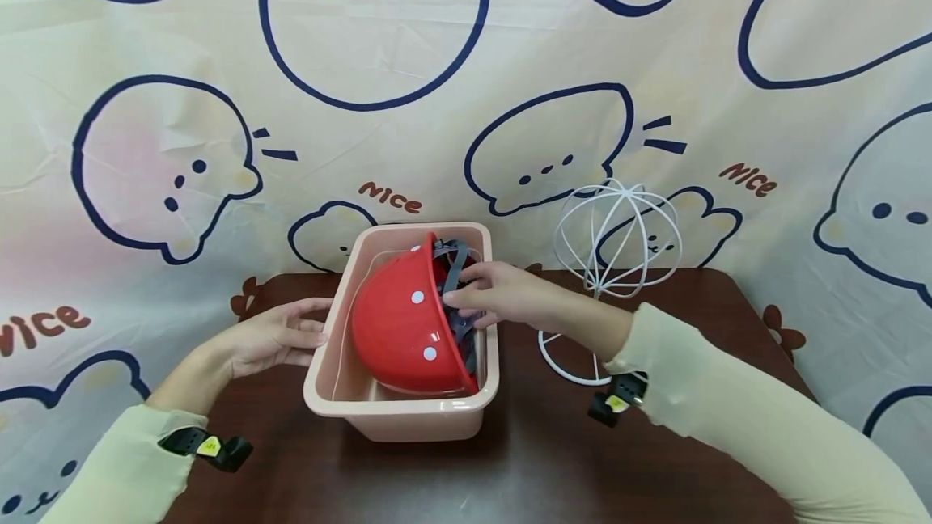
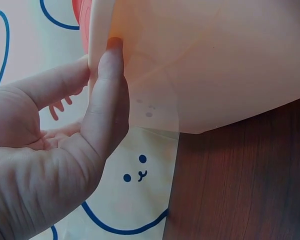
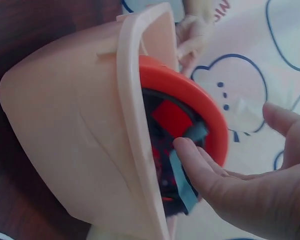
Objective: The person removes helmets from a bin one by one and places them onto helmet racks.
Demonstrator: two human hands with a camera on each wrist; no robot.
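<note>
A red helmet (image 1: 396, 314) with white dots lies on its side in a pink plastic bin (image 1: 408, 408), its hollow facing right. My left hand (image 1: 273, 338) holds the bin's left rim, thumb at the lip and fingers against the outer wall (image 2: 215, 65). My right hand (image 1: 502, 293) reaches over the right rim to the helmet's opening. In the right wrist view its fingers are extended, with a fingertip right at the grey strap (image 3: 182, 180), and the thumb stands apart. Inside the helmet (image 3: 205, 107), dark lining and straps show.
A white wire stand (image 1: 597, 285) with a round cage top and ring base stands right of the bin, behind my right forearm. The brown table (image 1: 408, 483) ends at a cloth backdrop (image 1: 408, 152) printed with cartoon figures.
</note>
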